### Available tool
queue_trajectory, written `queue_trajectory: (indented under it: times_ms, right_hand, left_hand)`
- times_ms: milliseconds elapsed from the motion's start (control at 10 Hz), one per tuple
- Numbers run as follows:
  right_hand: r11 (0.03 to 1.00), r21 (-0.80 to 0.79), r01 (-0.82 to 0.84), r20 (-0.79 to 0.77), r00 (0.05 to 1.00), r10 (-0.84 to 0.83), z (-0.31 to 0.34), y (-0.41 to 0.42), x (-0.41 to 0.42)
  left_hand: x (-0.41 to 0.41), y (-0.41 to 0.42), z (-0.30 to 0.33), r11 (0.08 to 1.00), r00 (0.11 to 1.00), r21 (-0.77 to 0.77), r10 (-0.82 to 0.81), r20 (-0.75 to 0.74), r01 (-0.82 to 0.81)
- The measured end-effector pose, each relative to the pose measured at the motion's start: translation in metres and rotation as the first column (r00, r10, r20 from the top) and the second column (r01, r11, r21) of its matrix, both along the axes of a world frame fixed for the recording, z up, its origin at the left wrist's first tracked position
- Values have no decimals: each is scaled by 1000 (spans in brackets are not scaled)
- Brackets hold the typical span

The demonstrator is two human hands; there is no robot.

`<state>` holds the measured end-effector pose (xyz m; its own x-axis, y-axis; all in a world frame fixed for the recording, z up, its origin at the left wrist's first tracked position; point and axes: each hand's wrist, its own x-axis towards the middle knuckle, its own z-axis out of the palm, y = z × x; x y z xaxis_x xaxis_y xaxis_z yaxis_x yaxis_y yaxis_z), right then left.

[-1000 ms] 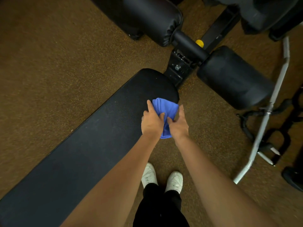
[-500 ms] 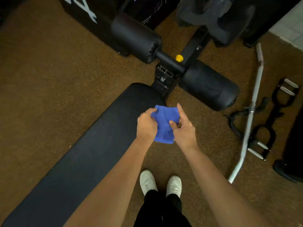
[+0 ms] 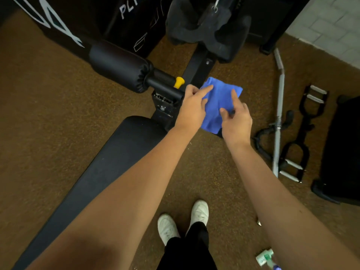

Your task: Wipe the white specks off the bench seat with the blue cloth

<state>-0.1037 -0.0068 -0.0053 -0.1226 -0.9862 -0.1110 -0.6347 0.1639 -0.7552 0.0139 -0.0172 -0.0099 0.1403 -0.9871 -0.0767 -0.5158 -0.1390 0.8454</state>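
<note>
The blue cloth (image 3: 218, 102) is pinched by both hands' grips, left hand (image 3: 192, 108) and right hand (image 3: 236, 117), beyond the bench (image 3: 116, 152) end (no specks discernible); wiping appears finished or paused.

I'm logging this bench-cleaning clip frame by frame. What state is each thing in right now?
blue cloth: held up off the seat between both hands, partly spread
left hand: grips the cloth's left edge
right hand: pinches the cloth's right side
bench seat: flat, not touched by cloth
yellow knob: sticking out of the bench frame
curl bar: lying on the floor
</note>
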Motion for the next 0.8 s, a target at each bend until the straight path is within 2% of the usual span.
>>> queue_trajectory:
  times_ms: [100, 200, 300, 400, 600, 700, 800]
  right_hand:
    - [989, 98, -110, -156, 980, 125, -8, -10, -7]
    - [960, 208, -186, -343, 905, 250, -8, -11, -10]
    - [956, 236, -177, -501, 821, 275, -3, -8, -7]
    - [958, 242, -154, -581, 767, 270, -3, -11, -5]
    - [920, 360, -153, -599, 718, 354, 4, -17, -4]
    - [851, 510, -125, -530, 734, 426, 25, -27, -2]
    - [845, 523, -112, -504, 759, 412, 53, -34, -3]
  left_hand:
    - [10, -8, -16, 997, 995, 58, 47, 87, -52]
    - [13, -13, -19, 994, 987, 103, -47, 154, 32]
    - [22, -12, -12, 961, 879, 130, -275, 389, 243]
    - [32, -14, -6, 952, 790, 156, -307, 531, 265]
    - [32, -16, 2, 908, 688, 313, -415, 595, 277]
    - [26, -16, 24, 877, 705, 417, -451, 547, 237]
    - [12, -8, 49, 863, 739, 459, -448, 502, 211]
